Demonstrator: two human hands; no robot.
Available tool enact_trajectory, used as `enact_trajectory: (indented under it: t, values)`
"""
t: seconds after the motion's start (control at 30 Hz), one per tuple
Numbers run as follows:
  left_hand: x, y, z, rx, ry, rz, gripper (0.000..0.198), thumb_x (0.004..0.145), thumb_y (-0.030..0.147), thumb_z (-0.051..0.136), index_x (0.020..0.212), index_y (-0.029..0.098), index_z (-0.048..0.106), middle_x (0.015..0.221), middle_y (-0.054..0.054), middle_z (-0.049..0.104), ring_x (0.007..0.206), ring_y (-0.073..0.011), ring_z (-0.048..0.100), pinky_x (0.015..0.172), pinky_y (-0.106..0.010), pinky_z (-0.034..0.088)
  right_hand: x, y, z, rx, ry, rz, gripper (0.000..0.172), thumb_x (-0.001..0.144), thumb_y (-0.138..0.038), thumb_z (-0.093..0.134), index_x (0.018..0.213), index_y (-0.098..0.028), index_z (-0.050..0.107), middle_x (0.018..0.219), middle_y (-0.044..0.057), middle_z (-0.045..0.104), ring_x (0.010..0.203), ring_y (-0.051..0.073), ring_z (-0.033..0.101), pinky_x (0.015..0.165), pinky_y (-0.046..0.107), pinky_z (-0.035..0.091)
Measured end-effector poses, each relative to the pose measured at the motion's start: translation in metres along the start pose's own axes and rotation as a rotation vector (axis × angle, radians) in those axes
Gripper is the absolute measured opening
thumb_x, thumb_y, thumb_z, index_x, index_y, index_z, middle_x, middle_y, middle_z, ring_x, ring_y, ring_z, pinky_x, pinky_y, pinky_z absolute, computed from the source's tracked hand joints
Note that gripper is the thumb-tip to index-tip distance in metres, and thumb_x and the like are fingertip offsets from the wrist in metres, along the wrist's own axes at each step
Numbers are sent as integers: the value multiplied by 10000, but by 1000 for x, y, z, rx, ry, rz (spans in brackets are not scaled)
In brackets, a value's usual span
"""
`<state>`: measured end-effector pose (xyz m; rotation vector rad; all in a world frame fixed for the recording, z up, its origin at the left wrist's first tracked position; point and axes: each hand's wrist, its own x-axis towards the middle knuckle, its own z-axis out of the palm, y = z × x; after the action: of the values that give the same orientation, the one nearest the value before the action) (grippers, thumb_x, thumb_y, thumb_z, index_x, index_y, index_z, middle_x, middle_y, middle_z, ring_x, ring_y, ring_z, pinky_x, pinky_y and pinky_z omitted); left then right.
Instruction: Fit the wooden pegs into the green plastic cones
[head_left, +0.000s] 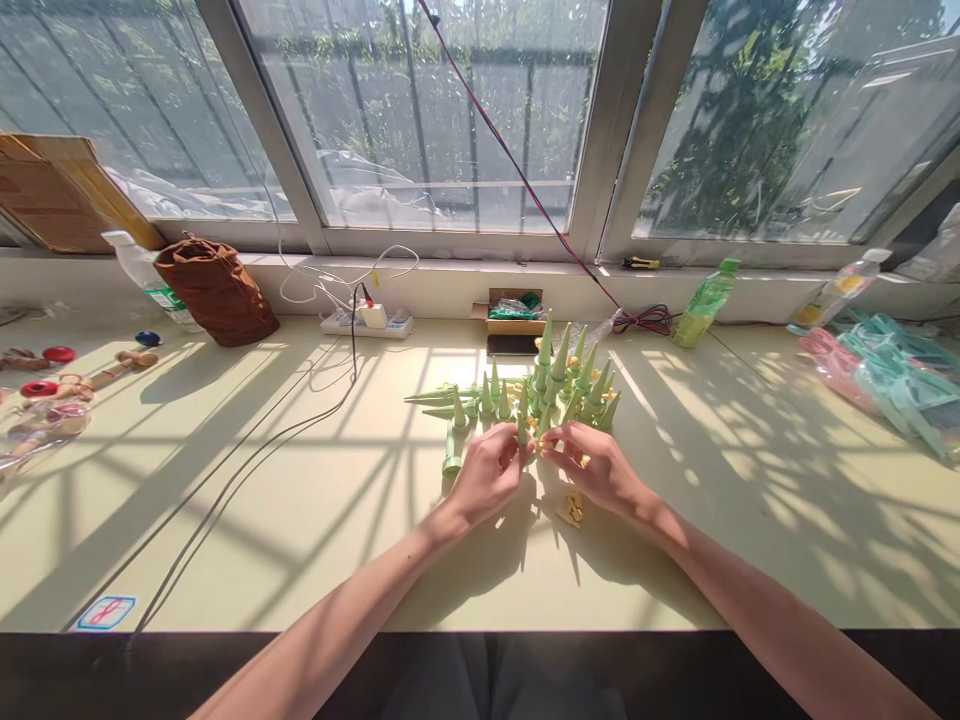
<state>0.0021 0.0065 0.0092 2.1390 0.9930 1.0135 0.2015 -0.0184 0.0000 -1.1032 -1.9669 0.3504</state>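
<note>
My left hand (493, 468) is closed around a pale green cone-tipped piece (523, 430), held with its point up. Close beside it, my right hand (592, 465) has thumb and fingers pinched together near the same piece, and a small yellow bit shows at the fingertips. Just beyond both hands stands a cluster of similar green cone pieces (559, 365), most of them upright. Several more green cones (459, 408) stand or lie to the left. On the table below my right hand lies a little pile of yellow pieces (573, 510).
A small open carton (516, 312) and a power strip (367, 323) sit along the window ledge. Black cables (289, 435) cross the table's left side. A brown bag (217, 290) stands at back left, a green bottle (706, 303) at back right, and plastic frames (892, 375) lie far right.
</note>
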Motion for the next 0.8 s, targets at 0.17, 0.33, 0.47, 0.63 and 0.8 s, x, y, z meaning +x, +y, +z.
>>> enact_trajectory:
  t: [0.17,0.33,0.47,0.63,0.8]
  values:
    - [0,0,-1,23,12,20,213,939,257,504,743,173,502,688,11,474,594,-111,417,533,-240,322,0,1,1,8,0,10,97,952,-263,559,962,-190,622,785,35,639,601,153,574,598,296,481]
    - [0,0,-1,44,16,28,222,942,266,507,740,173,497,746,3,473,599,-106,412,538,-237,332,0,1,1,9,1,16,105,960,-281,545,946,-198,608,783,40,640,603,161,575,603,307,488]
    - [0,0,-2,23,4,32,196,939,279,524,778,169,537,821,-11,494,592,-93,425,533,-230,349,0,0,0,6,2,19,93,956,-259,547,930,-195,610,777,40,635,599,159,568,597,305,481]
    - [-1,1,-2,-6,0,43,134,936,252,530,849,164,582,880,-23,541,566,-76,440,528,-225,377,0,0,0,4,-6,26,108,961,-269,547,934,-192,619,760,38,627,594,158,555,580,303,466]
    - [0,-1,-1,-62,7,59,121,917,218,555,980,159,640,972,-51,621,548,-61,457,517,-212,398,0,2,1,20,-20,30,187,977,-331,531,950,-180,638,733,28,614,585,153,546,571,296,451]
